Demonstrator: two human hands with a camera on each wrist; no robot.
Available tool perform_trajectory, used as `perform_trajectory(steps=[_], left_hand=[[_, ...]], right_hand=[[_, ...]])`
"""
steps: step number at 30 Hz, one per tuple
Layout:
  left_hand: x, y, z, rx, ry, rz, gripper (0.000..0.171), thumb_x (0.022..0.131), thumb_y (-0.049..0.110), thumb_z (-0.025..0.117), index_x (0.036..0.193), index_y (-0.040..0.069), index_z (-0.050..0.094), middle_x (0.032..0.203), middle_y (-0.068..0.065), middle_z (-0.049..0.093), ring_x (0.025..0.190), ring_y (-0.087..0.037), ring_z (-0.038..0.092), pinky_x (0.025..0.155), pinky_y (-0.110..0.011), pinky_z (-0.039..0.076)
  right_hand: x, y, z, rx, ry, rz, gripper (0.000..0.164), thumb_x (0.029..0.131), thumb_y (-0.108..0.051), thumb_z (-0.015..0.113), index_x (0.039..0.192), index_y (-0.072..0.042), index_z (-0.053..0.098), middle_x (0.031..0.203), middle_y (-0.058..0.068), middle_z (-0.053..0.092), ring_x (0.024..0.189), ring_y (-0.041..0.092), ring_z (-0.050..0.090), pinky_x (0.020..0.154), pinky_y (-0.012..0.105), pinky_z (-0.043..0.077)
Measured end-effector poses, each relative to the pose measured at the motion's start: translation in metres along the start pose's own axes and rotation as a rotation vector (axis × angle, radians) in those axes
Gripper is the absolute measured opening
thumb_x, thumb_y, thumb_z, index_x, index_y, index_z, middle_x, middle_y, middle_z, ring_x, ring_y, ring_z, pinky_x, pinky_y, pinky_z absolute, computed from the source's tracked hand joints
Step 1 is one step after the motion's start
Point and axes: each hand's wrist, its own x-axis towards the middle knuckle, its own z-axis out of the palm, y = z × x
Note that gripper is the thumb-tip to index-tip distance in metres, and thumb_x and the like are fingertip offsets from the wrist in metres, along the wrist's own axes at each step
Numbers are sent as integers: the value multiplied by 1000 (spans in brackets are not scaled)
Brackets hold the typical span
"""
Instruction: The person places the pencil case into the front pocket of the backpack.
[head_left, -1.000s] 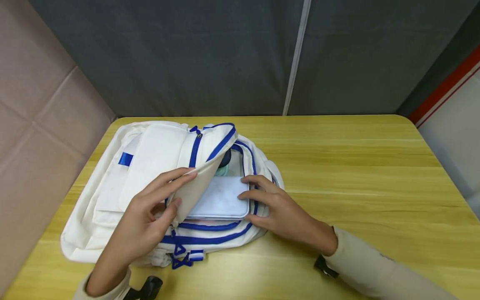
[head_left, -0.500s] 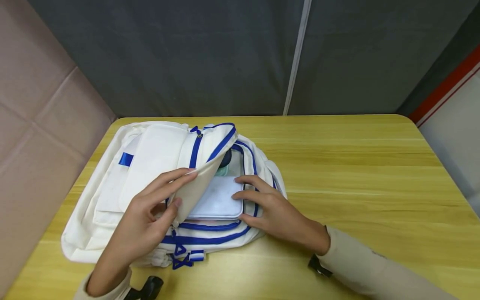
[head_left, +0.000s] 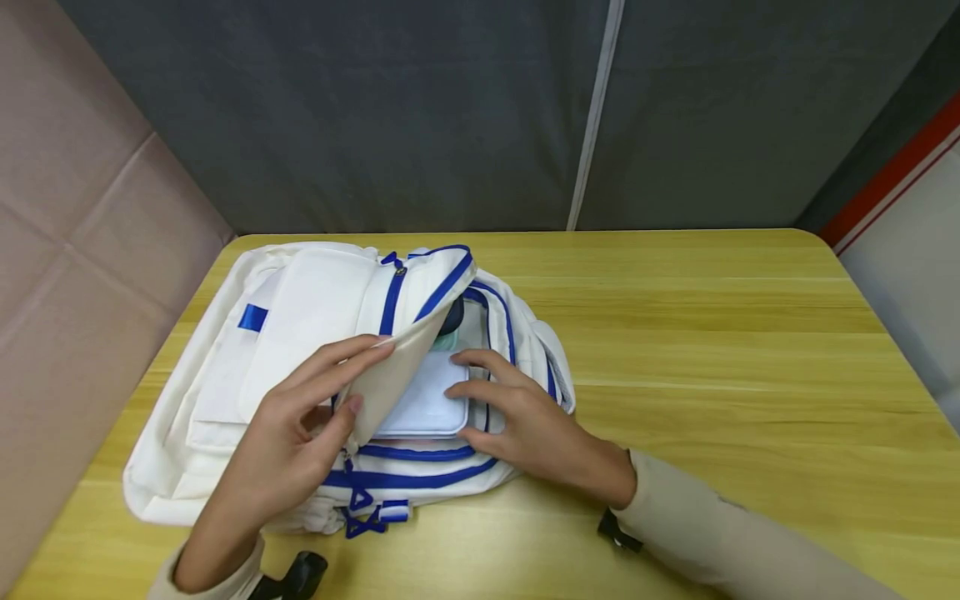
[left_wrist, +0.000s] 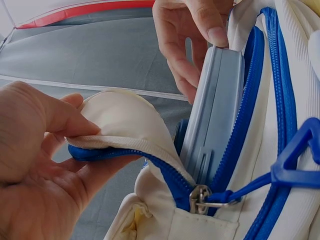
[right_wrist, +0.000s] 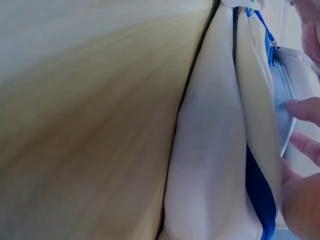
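A white backpack (head_left: 315,292) with blue zippers lies on the table, its front pocket unzipped. My left hand (head_left: 300,433) pinches the pocket's cream flap (left_wrist: 125,117) between thumb and fingers and holds it raised. Inside the pocket is a pale blue flat case (head_left: 423,396) with rounded corners; its far end is hidden under the flap. My right hand (head_left: 525,408) grips the case by its outer end, fingertips on the top and thumb at the near edge. In the left wrist view, a seam runs along the side of the case.
Behind the case, a dark round thing (head_left: 452,317) and something mint green (head_left: 446,340) show in the pocket. A zipper pull with a blue triangle (left_wrist: 300,155) hangs at the near side. The wooden table (head_left: 712,350) extends right; a grey curtain (head_left: 375,117) stands behind.
My right hand has moved left, sliding the pale blue case deeper under the flap and into the pocket. The left hand stays in place, holding the flap.
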Motion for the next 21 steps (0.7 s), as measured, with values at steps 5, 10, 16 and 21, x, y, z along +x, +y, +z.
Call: perform_trajectory(steps=[5,10,16,21], left_hand=[[0,0,0,-10,4,10,72,91,-24,57,148,19,61,151,2,56,115,-8,54,56,-20,50],[1,0,1,-16,6,11,72,91,-24,56,147,19,62,150,2,57,113,-9,54,52,-20,47],[1,0,2,-17,7,21,72,90,-25,56,147,19,62,150,1,57,113,-8,54,49,-19,44],[2,-1,1,-31,5,24,71,90,-26,56,147,16,62,150,0,56,118,-8,55,61,-15,52]], right_hand=[[4,-2,4,5,2,-9,33,87,-9,82,120,-8,76,150,12,53,138,31,55,111,44,52],[6,-4,6,-15,5,-26,33,87,-9,82,120,-8,76,149,13,54,138,32,55,111,45,51],[9,-5,10,-8,10,-38,33,88,-9,82,120,-7,75,149,14,53,137,32,56,110,43,52],[11,-5,15,-7,39,-62,33,86,-7,83,118,-7,75,147,15,55,134,31,58,109,44,53]])
